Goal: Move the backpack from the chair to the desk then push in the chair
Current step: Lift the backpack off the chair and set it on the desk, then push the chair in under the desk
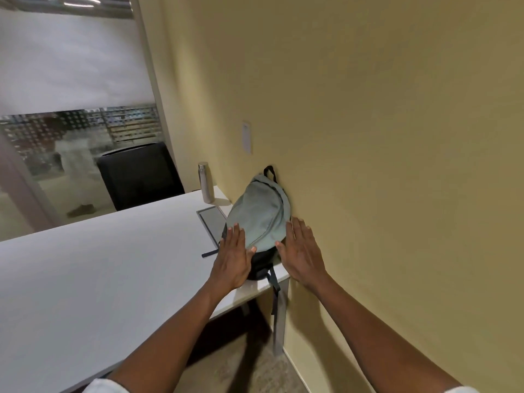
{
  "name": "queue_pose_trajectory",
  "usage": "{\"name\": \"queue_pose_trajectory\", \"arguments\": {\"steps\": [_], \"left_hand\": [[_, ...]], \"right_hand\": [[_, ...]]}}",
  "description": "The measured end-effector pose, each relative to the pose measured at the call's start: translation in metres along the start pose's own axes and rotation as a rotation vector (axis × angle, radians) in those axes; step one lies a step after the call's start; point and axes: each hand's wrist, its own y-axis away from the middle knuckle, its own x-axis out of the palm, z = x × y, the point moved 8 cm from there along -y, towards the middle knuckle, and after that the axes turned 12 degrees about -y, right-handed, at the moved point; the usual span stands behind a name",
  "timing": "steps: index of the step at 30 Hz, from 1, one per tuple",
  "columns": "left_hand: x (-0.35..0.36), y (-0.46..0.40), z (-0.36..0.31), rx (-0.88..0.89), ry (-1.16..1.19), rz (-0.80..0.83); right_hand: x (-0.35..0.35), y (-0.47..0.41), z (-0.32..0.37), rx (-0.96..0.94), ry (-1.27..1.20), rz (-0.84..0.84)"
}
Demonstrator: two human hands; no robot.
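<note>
Backpack — matt grey-green cloth; bottle — brushed metal; surface smooth, matt white; far chair black fabric.

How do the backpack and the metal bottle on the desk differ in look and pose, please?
The backpack is soft, pale green fabric with dark straps; the metal bottle is rigid and silver. The backpack leans against the wall at the desk's near corner, one strap hanging over the edge; the bottle stands upright farther back. The left hand and right hand flank the backpack; nothing touches the bottle. Both rest on the white desk.
</note>
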Motion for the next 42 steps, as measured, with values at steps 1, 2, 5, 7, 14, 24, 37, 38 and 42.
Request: {"name": "queue_pose_trajectory", "arguments": {"steps": [1,2,5,7,14,24,37,38,42], "left_hand": [[-0.002,0.006,-0.001,0.006,0.005,-0.005],[-0.005,0.013,-0.001,0.013,0.010,-0.010],[-0.012,0.036,-0.002,0.036,0.032,-0.020],[-0.016,0.052,0.001,0.051,0.040,-0.025],[-0.028,0.120,0.023,0.107,0.002,0.003],[-0.045,0.196,0.035,0.147,-0.005,0.036],[-0.068,0.249,0.047,0.097,-0.027,0.010],[-0.069,0.252,0.047,0.095,-0.022,0.011],[-0.073,0.267,0.052,0.104,-0.030,0.000]], "right_hand": [[-0.003,0.007,0.002,0.003,-0.001,-0.002],[-0.006,0.015,0.005,0.009,-0.007,-0.003],[-0.014,0.039,0.015,0.039,-0.020,0.003],[-0.019,0.058,0.026,0.053,-0.014,-0.007],[-0.024,0.132,0.074,0.117,0.010,-0.025],[-0.028,0.210,0.122,0.163,0.054,-0.040],[-0.032,0.252,0.141,0.108,0.083,0.009],[-0.033,0.253,0.141,0.109,0.095,0.013],[-0.034,0.262,0.149,0.098,0.125,0.017]]}}
